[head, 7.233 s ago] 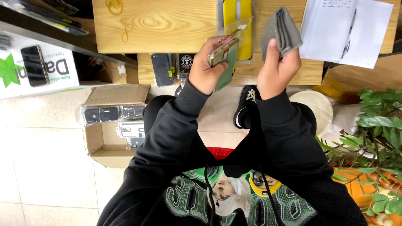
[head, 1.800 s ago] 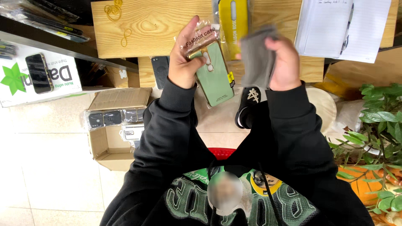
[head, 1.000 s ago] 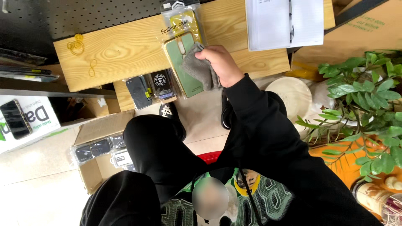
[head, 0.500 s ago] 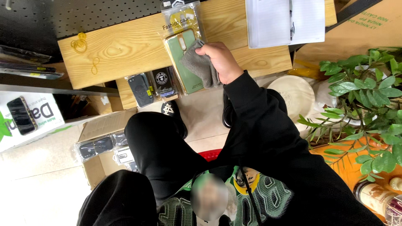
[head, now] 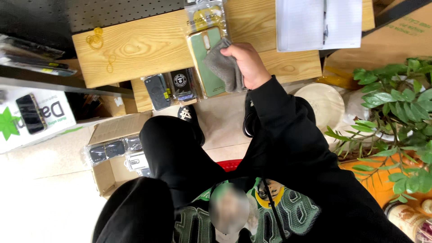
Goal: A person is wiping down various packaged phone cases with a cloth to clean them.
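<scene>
I see the wooden bench [head: 135, 49] as the biggest surface here, and the green phone case [head: 208, 63] lies flat on it, directly under my grip. The right hand [head: 246, 65] is clenched around a grey cloth [head: 223, 69], pressing it onto the case's lower right part. The left hand is out of view, so I cannot tell its state.

Risk, as I judge it: nothing pins the case, so a sideways wipe could skid it toward the bench's near edge, below the grip, and drop it to the floor. It could also nudge the clear packet [head: 204, 15] touching its far end, or the dark cases [head: 173, 87] just left of the grip.

The case's long axis runs away from me, camera cut-out at the far end, tilted slightly left.
</scene>
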